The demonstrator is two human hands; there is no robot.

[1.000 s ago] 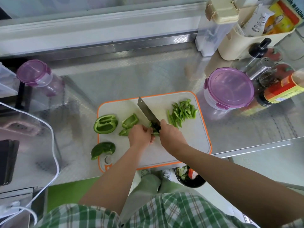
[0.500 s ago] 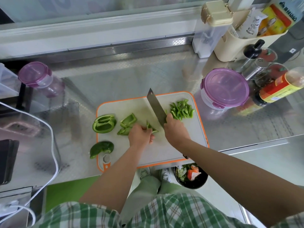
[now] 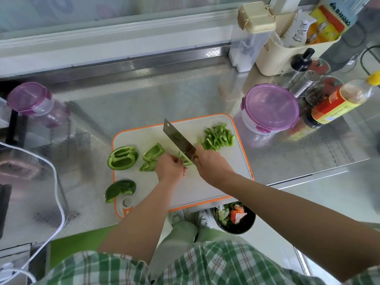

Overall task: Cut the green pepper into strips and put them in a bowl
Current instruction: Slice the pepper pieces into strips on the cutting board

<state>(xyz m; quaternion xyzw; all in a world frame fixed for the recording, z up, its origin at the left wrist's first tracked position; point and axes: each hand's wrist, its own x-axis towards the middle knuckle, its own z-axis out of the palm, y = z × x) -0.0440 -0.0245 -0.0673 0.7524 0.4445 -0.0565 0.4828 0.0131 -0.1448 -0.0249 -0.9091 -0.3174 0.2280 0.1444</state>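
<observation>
1. head view, hands: your right hand (image 3: pixel 209 163) has its fingers wrapped tight round the handle of the knife (image 3: pixel 178 139). the blade is tilted up off the cutting board (image 3: pixel 205 182), tip pointing away and to the left. your left hand (image 3: pixel 170 167) has its fingers curled down onto the pepper piece (image 3: pixel 186 161), pinning it just beside the blade.
2. head view, pepper: the cut strips (image 3: pixel 218 137) lie in a pile at the far right of the board. a pepper half (image 3: pixel 122 157), a pepper chunk (image 3: pixel 153 153) and a pepper wedge (image 3: pixel 120 189) at the near left edge wait uncut.
3. head view, bowl: the only bowl in sight is a dark bowl (image 3: pixel 234 218) below the counter edge, holding mixed scraps. i cannot tell whether it is the one meant for the strips.
4. doing the cut well, as i judge it: tuck your left fingertips back so the knuckles guide the blade. bring the knife straight down close to the cut edge for thin, even strips. the piece is small, so go slowly near its end and press it flat so it doesn't rock.
</observation>
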